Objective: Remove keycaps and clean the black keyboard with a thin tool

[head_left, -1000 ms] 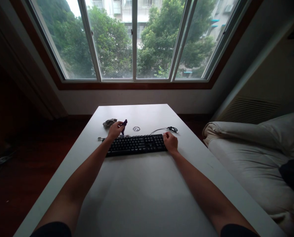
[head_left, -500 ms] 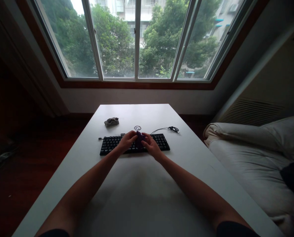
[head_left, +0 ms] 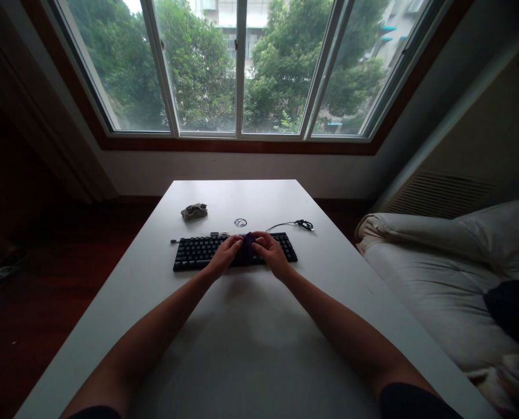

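Observation:
Both my hands hold a dark purple cloth point(head_left: 247, 250) above the middle of a black keyboard point(head_left: 194, 251). My left hand point(head_left: 224, 255) pinches its left side, fingers pressed together. On the other side, my right hand point(head_left: 272, 252) grips it between thumb and fingers. The cloth looks soft and bunched; whether anything is inside it cannot be seen. My hands and the cloth hide the keyboard's centre. Just behind lie a round ring-like item point(head_left: 240, 222) and some small slim pieces point(head_left: 218, 234).
A grey crumpled cloth-like lump point(head_left: 194, 212) lies at the back left of the white table point(head_left: 155, 279). A black cable point(head_left: 304, 224) is bundled at the right. Beside the keyboard's left end is a small dark piece point(head_left: 173, 241). A pale sofa point(head_left: 416, 273) stands to the right.
My right hand's fingers have shifted further over the top of the purple cloth, and my hands sit slightly further apart. The whole view has tilted a little; the table items stay put.

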{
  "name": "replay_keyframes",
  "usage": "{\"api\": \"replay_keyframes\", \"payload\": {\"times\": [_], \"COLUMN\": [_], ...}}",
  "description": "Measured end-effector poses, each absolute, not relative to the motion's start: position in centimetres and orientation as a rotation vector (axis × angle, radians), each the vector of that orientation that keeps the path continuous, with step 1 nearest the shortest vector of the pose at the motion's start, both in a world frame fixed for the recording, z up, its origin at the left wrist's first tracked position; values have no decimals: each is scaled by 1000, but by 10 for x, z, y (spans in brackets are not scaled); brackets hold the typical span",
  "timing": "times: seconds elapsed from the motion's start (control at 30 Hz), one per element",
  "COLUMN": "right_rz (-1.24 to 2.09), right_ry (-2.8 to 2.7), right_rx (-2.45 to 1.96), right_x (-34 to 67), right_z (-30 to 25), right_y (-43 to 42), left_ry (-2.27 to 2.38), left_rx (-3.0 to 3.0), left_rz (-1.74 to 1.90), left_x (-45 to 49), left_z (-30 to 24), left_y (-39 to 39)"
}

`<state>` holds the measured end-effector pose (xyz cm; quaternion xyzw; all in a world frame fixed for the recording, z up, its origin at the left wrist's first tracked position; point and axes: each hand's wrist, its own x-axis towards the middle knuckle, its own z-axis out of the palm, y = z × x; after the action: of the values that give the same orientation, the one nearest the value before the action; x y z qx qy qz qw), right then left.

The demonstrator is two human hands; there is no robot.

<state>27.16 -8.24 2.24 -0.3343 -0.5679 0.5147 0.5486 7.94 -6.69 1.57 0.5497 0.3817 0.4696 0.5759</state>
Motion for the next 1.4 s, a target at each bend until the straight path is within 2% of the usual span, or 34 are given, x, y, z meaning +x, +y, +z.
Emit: {"api": "replay_keyframes", "payload": {"times": [0.17,0.4,0.63,1.07,1.4], "right_rz": [1175,1070,843,556,670], "right_ry": [-1360,-1460,-1789,-1994,-1881], "right_rx": [-833,-891,-928,-898,-832], "right_x": [276,282,283,282,278], "right_z": [27,21,18,22,29], "right_y": [-82,-78,-80,-90,-92], "left_ry": [798,907,912,1057,1033], "left_rx": [1361,1465,1573,1718,1826], "left_rz": [1010,1090,1139,1174,1058], "left_x": [79,68,63,56,63], "left_z": [11,20,29,30,25], "left_y": [-68,-64,-61,-56,-67]}}
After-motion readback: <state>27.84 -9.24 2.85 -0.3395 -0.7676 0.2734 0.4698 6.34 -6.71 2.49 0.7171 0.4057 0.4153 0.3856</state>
